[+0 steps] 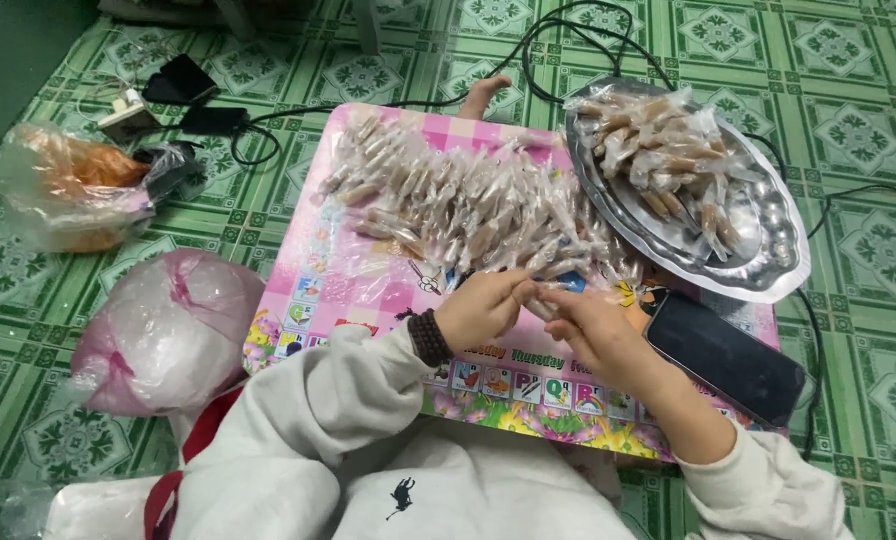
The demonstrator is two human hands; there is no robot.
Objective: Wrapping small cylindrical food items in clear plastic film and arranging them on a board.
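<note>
A small clear-wrapped candy (546,305) is pinched between the left hand (480,308) and right hand (598,328) at the pink board's (348,280) near edge, beside a black phone (725,357).

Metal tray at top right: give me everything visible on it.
The metal tray is a silvery, shiny oval with an embossed, scalloped rim that reflects light. It lies flat, partly on the right end of the pink lap table and overhanging toward the green tiled floor. A heap of clear-wrapped brown candies fills its upper left part; the lower right is bare. Its lower edge sits close to the dark phone; contact is unclear. Neither of the hands touches it.
</note>
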